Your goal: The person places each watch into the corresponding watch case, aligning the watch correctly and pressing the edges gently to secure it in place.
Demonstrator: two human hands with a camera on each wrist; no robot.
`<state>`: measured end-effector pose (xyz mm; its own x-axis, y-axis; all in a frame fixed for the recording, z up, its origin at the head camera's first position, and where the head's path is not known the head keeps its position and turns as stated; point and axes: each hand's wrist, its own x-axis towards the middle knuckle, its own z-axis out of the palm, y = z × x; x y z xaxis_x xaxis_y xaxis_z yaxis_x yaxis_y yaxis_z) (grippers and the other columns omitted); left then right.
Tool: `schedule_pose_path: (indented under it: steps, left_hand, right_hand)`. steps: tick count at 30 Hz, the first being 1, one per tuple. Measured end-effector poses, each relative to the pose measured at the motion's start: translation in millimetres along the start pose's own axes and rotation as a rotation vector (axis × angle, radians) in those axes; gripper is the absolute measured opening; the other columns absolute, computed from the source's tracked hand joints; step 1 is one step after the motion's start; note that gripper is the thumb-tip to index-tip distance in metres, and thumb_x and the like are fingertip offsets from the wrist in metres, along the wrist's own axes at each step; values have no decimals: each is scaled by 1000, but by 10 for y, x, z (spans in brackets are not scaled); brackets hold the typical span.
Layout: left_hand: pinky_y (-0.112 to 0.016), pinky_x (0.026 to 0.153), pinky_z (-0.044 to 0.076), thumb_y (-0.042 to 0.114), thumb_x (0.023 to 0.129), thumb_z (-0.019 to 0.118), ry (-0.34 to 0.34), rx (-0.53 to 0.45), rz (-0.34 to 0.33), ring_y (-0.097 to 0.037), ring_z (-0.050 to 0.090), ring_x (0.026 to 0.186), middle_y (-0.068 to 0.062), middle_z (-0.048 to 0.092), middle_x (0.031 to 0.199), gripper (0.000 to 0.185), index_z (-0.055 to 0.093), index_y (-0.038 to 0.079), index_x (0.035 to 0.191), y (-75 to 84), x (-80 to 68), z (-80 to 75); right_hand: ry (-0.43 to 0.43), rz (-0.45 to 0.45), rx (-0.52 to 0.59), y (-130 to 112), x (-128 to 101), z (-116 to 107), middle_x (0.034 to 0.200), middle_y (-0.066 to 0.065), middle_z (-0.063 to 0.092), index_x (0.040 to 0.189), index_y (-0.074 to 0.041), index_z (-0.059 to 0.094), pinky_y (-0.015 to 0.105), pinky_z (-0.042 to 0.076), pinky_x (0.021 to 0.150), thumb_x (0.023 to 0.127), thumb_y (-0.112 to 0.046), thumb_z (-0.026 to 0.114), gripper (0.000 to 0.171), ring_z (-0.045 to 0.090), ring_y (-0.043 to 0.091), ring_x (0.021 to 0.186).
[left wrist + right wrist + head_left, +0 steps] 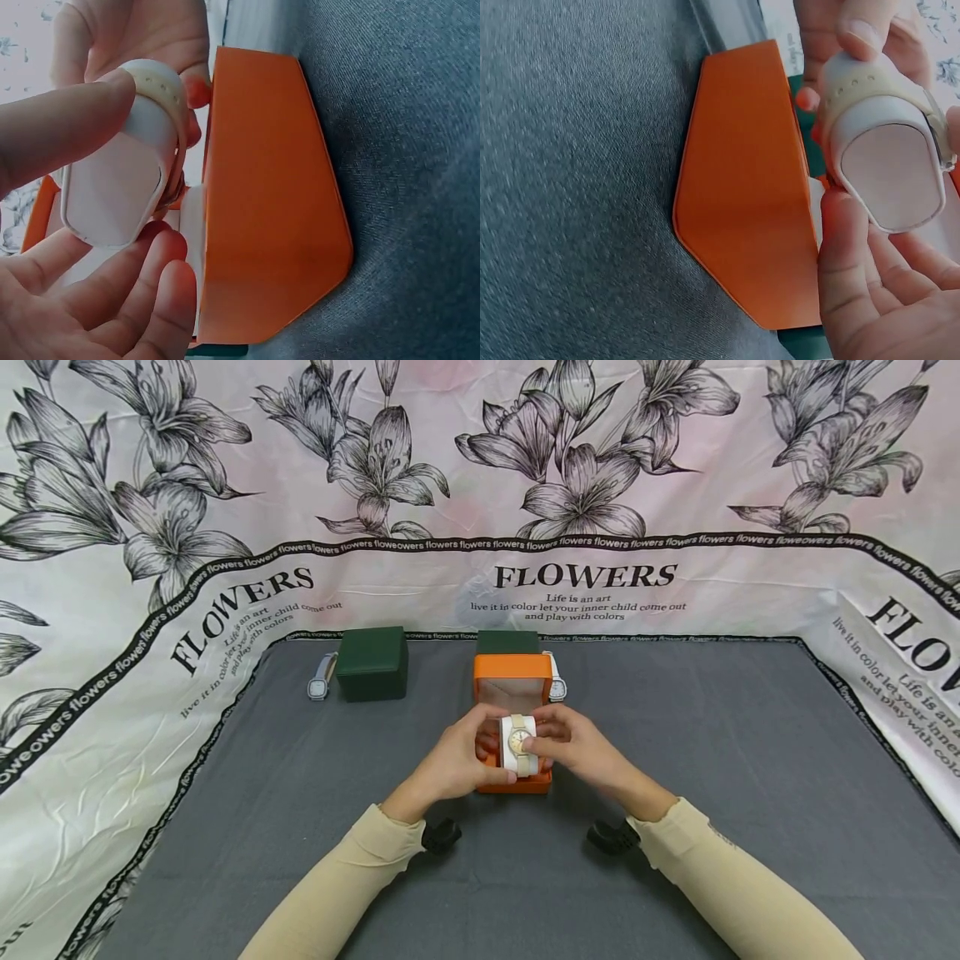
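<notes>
A cream-strapped wristwatch (518, 742) with a round gold-toned dial is wrapped round a white watch cushion (112, 187). My left hand (453, 760) grips one end of the cushion, thumb on the strap with its punched holes. From the other side my right hand (585, 747) holds it too, the thumb over the dial's edge and the fingers curled beneath. Both hands are over an orange watch box (513, 666), which stands with its lid raised and a pale lining inside. In the right wrist view the cushion's flat oval end (892, 176) faces the camera.
Behind the orange box is a green box (507, 642), with a white-strapped watch (557, 687) beside it. Further left, a closed green box (372, 664) has a light blue-strapped watch (321, 677) next to it. A grey cloth (712, 735) covers the table up to a flower-printed backdrop (405, 585).
</notes>
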<state>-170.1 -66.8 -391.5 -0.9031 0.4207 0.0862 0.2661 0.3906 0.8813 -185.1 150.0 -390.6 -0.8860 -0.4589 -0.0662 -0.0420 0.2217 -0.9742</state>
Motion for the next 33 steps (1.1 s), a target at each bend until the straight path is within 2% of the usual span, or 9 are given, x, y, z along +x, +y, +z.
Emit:
schedule_pose_path:
  steps: [5,11,16,19,22,28,33]
  left_hand:
    - [-36,84,51,11,69,87,4,71,-26,-17,58,95,-3,59,114,75,46,14,132,-19,10,0]
    - [-34,88,48,14,69,87,-1,127,-31,-16,58,102,-2,61,116,75,48,15,133,-47,16,-8]
    - [-35,90,46,15,68,88,-7,169,-22,-17,56,103,-1,60,116,72,52,15,129,-67,40,-7]
    - [-35,87,47,16,67,89,3,187,-16,-18,56,101,0,60,115,71,53,16,128,-67,47,-9]
    - [-34,85,48,15,67,89,13,205,-18,-17,56,99,1,60,115,72,52,16,129,-74,49,-10]
    - [-35,89,45,20,69,88,4,294,-29,-17,53,102,1,60,118,70,53,16,129,-67,50,-7]
    - [-35,88,43,25,71,87,-7,361,-46,-19,50,104,2,59,121,69,53,18,130,-62,49,0]
  right_hand:
    - [0,16,-71,24,35,-3,114,18,61,126,1,47,46,52,77,89,-25,69,50,60,24,92]
    - [-1,-40,-157,33,46,10,110,17,63,124,2,51,34,52,73,89,-24,69,47,61,23,89]
    - [1,-93,-231,42,39,6,104,13,62,123,0,54,32,51,67,88,-24,71,45,59,24,82]
    - [-10,-116,-268,54,30,-10,97,12,61,125,-6,53,32,50,63,85,-25,74,50,58,24,77]
    - [-21,-146,-354,74,20,-31,92,9,60,129,-12,50,32,49,61,80,-28,79,59,56,22,77]
    - [-15,-252,-567,121,23,-48,100,1,57,133,-14,49,32,48,69,73,-29,84,72,55,21,86]
    - [-4,-292,-619,140,20,-45,104,-1,56,132,-13,51,32,47,74,73,-30,85,70,54,19,89]
